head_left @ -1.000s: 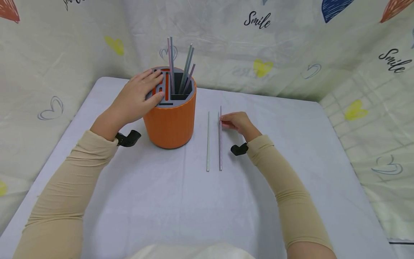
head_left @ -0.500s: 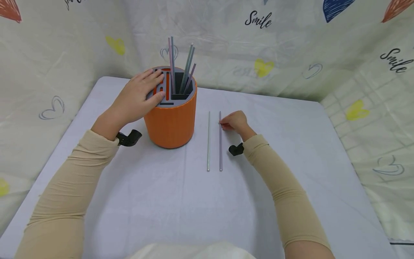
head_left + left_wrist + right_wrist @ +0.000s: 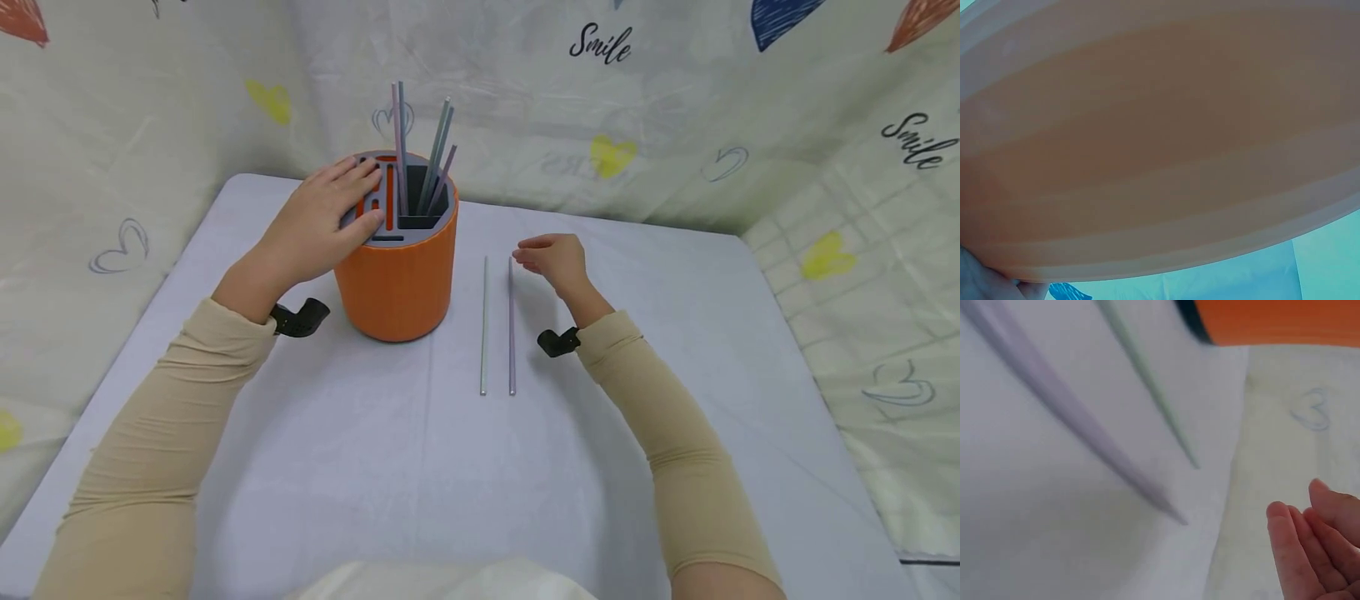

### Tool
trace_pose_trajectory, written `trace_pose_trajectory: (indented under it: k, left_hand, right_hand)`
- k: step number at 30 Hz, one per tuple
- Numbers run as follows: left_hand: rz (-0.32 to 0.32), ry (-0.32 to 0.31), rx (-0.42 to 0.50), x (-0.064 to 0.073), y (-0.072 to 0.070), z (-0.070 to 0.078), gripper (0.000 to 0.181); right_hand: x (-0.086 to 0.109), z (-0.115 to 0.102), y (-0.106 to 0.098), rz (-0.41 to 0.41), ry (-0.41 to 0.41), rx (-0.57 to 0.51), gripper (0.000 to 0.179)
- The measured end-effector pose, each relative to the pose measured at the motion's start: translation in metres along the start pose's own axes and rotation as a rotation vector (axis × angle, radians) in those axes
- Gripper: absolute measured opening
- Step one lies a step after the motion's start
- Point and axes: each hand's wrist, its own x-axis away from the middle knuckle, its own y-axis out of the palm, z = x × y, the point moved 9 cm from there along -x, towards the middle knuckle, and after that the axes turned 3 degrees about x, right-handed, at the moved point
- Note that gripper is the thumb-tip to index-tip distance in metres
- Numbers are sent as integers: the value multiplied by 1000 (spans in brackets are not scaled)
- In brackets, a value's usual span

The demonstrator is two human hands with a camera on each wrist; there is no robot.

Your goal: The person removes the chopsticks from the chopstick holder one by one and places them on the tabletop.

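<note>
My left hand (image 3: 322,217) rests with extended fingers on the grey slotted top of an orange round holder (image 3: 393,292). In the left wrist view, the holder's wall (image 3: 1166,144) fills most of the picture. Two thin straw-like sticks lie side by side on the white cloth, right of the holder: a pale green stick (image 3: 483,325) and a purple stick (image 3: 512,333). Just beyond the far tip of the purple stick is my right hand (image 3: 555,258), holding nothing. The right wrist view shows its fingers (image 3: 1300,550) fairly straight and apart from both sticks.
Several similar sticks (image 3: 437,154) stand in the holder's dark open compartment, leaning various ways. A white cloth covers the table (image 3: 420,483). Behind it and along both sides hangs a printed curtain (image 3: 675,100) with hearts and lettering.
My right hand has laid the purple stick down beside the green one, let go of it and moved off past its far end. The left hand has stayed on the holder.
</note>
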Motion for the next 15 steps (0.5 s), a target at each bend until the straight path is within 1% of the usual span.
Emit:
trace_pose_trajectory:
  k: [3,6,12,15]
  left_hand:
    - [-3,-1,2,1,-1,1,58]
    - [1,4,2,1,-2,1,59]
    - [4,-4,-2,0,-1,0,58]
    - [5,0,-1,0,-1,0,58]
  right_hand:
    - [9,-17,3,-21,-52,-91,33]
    - [17,-31,8,-59,-88,-139,34]
    - [30,-48,19,-117,-102,-146,38]
    - [39,-60,24,-145,-134,-130,41]
